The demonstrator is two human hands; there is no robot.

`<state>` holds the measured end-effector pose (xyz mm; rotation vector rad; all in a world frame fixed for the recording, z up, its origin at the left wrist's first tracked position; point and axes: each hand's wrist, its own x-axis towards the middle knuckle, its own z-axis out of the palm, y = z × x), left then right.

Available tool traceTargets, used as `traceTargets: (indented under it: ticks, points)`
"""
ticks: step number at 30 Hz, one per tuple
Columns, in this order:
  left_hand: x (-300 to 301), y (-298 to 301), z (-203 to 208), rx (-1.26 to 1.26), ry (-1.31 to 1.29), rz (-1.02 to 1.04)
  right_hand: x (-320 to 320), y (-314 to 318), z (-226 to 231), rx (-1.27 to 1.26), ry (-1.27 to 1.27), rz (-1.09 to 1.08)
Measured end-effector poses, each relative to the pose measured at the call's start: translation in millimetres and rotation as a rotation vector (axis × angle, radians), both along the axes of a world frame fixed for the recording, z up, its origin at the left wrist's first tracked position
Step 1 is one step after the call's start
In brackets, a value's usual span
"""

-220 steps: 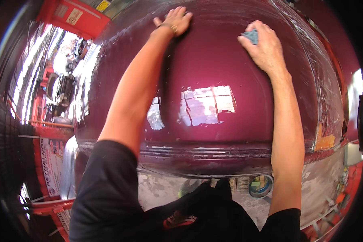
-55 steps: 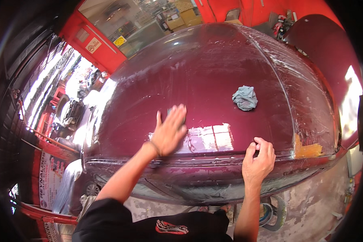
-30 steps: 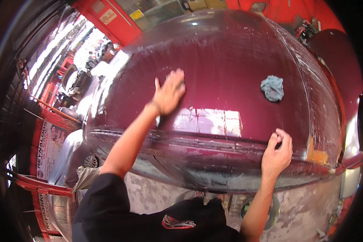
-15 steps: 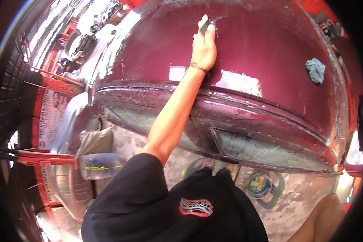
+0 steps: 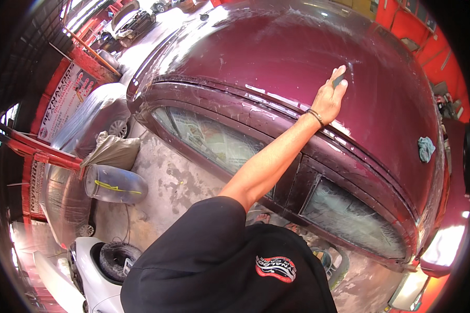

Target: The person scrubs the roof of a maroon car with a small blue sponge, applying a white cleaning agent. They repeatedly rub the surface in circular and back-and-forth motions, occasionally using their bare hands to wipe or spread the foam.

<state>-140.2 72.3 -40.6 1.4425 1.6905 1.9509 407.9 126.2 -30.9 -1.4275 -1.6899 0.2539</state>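
My left hand reaches across the dark maroon car roof, palm side down. A small flat dark grey pad, like a sanding block or folded sandpaper, is held between its thumb and fingers. The pad lies against the roof, where pale wet-looking smears show around it. A dark band circles the wrist. Farther right on the roof rests a crumpled light blue cloth, apart from the hand. My right hand is out of view.
The car's side windows are coated with whitish film. On the left stand a blue drum, a grey-green sack and a plastic-covered car. A white vehicle body with a tyre is at lower left. Beside my shirt, a bucket is partly hidden.
The view has turned, so the car appears slanted and more of the left side shows. My left hand, still gripping the pad, appears nearer the cloth. A bare limb at lower right has left view.
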Motion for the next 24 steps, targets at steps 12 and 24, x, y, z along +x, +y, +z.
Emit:
traceTargets:
  ticks: [12, 24]
  points:
    - [5, -2, -9, 0.139, -0.234, -0.111, -35, -92, 132, 0.328, 0.138, 0.087]
    - [35, -75, 37, 0.056, -0.893, -0.671, -317, -83, 163, -0.533, 0.473, 0.929]
